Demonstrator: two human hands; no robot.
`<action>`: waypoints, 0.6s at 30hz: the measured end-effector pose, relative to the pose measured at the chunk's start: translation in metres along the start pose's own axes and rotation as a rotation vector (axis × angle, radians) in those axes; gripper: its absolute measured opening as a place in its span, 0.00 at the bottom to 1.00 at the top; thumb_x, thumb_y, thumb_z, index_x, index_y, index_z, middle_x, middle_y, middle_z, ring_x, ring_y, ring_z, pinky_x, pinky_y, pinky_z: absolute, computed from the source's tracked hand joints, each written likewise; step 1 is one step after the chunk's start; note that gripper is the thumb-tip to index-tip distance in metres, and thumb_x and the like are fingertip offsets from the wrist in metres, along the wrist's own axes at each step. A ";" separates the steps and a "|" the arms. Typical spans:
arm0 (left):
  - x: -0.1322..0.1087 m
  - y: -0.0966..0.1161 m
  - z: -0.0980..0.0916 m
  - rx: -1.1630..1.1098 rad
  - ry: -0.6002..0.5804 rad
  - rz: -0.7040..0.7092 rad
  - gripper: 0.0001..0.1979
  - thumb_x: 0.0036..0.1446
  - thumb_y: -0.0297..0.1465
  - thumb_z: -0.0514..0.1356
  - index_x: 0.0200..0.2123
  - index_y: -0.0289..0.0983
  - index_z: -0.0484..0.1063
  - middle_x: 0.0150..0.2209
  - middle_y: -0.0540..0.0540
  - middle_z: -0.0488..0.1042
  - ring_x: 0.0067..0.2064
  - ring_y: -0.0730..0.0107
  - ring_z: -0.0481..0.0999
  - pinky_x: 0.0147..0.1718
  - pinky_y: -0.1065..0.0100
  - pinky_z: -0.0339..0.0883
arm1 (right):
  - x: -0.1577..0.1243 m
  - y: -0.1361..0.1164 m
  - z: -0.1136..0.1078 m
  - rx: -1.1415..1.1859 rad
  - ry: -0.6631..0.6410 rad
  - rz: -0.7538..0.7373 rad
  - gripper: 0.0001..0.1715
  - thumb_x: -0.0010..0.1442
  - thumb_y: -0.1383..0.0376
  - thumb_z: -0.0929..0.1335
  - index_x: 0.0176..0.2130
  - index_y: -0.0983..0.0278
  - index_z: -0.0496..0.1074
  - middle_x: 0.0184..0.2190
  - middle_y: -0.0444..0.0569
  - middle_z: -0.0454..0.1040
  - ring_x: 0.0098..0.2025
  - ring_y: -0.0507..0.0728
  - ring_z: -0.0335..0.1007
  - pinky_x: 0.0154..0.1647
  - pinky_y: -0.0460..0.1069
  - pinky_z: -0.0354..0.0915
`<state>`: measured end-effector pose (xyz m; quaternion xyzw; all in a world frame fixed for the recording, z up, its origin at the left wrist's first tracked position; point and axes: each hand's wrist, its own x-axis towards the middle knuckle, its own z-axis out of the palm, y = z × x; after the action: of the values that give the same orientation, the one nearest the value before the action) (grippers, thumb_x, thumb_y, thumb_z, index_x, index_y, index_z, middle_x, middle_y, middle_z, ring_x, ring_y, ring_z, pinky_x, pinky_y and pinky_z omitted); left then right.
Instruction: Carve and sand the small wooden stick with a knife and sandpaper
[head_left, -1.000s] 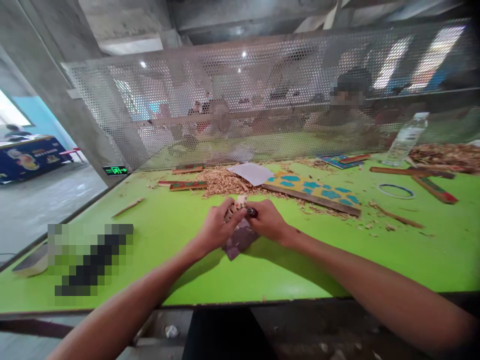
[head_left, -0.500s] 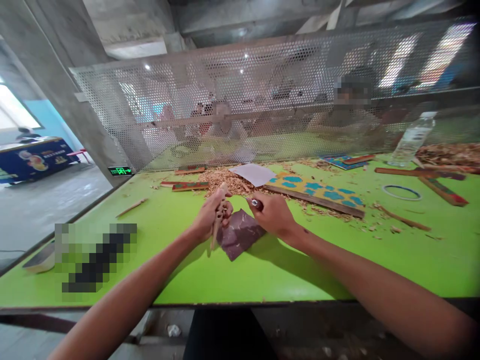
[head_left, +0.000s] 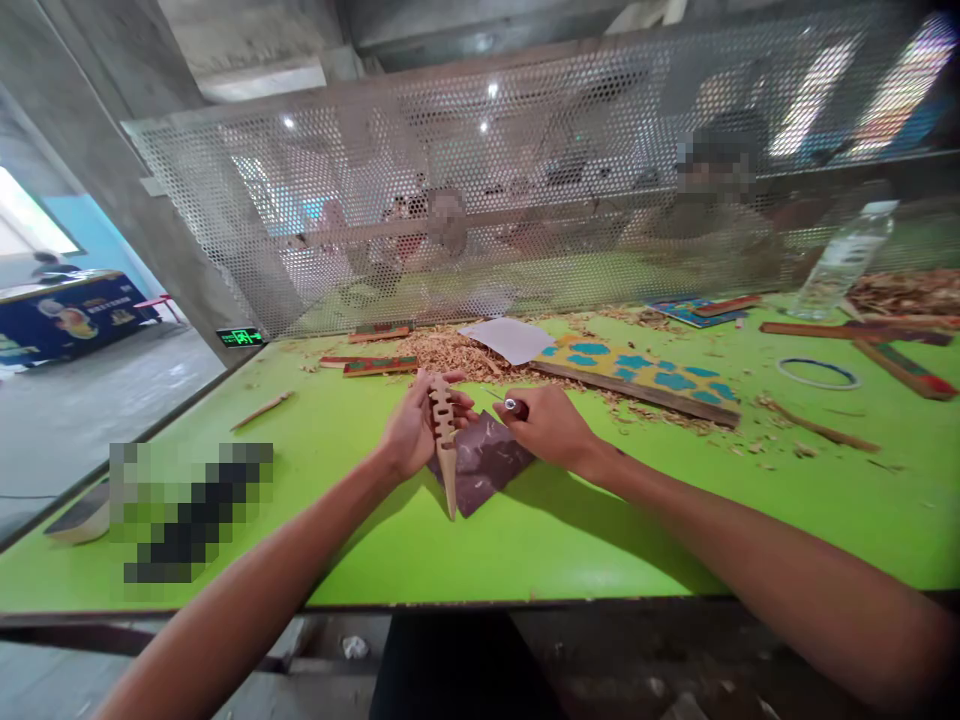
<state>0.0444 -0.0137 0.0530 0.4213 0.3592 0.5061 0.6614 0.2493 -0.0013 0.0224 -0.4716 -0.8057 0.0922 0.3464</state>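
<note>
The left hand (head_left: 414, 436) is curling around a notched wooden piece (head_left: 443, 430), gripping it upright with its pointed end aiming down. That piece is hanging over a dark mottled sheet (head_left: 481, 465) near the middle of the green counter (head_left: 570, 540), and its tip is overlapping the sheet without clearly touching it. The right hand (head_left: 545, 426) is closing around a small red-handled tool (head_left: 516, 407), just beside the wooden piece; the tool's tip is too thin to make out. Wood shavings (head_left: 450, 352) are heaping up toward the counter's far edge, beside a white paper sheet (head_left: 510, 340) and a painted board with blue patches (head_left: 637, 374). Two co-workers (head_left: 712, 200) are sitting beyond a perforated metal screen (head_left: 420, 180).
</note>
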 end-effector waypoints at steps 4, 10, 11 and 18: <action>0.003 0.000 -0.007 0.059 -0.055 0.027 0.17 0.72 0.35 0.50 0.50 0.30 0.73 0.35 0.39 0.80 0.36 0.62 0.82 0.38 0.64 0.76 | -0.001 0.000 0.002 -0.006 -0.031 0.021 0.22 0.65 0.57 0.63 0.21 0.62 0.62 0.16 0.41 0.62 0.21 0.50 0.50 0.27 0.50 0.42; 0.028 0.023 -0.058 0.489 -0.102 -0.115 0.12 0.64 0.34 0.64 0.45 0.31 0.77 0.31 0.44 0.78 0.26 0.71 0.77 0.28 0.68 0.74 | -0.002 0.003 0.003 0.002 -0.018 0.004 0.22 0.63 0.58 0.64 0.20 0.62 0.59 0.16 0.41 0.60 0.21 0.50 0.49 0.26 0.50 0.41; 0.033 0.030 -0.071 0.528 -0.029 -0.087 0.12 0.62 0.34 0.65 0.46 0.32 0.78 0.30 0.45 0.78 0.24 0.73 0.75 0.28 0.69 0.73 | -0.002 0.003 0.003 0.006 -0.015 0.006 0.22 0.63 0.58 0.64 0.20 0.62 0.59 0.15 0.41 0.59 0.21 0.50 0.48 0.26 0.50 0.41; 0.053 0.069 -0.162 0.962 0.476 0.116 0.17 0.61 0.38 0.62 0.45 0.31 0.78 0.30 0.44 0.80 0.22 0.77 0.71 0.23 0.73 0.67 | -0.002 0.002 0.004 -0.008 -0.047 0.007 0.23 0.64 0.58 0.64 0.20 0.61 0.58 0.15 0.42 0.61 0.20 0.51 0.48 0.27 0.51 0.41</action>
<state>-0.1147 0.0781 0.0514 0.5694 0.6665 0.4015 0.2653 0.2489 -0.0011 0.0170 -0.4735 -0.8123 0.1013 0.3252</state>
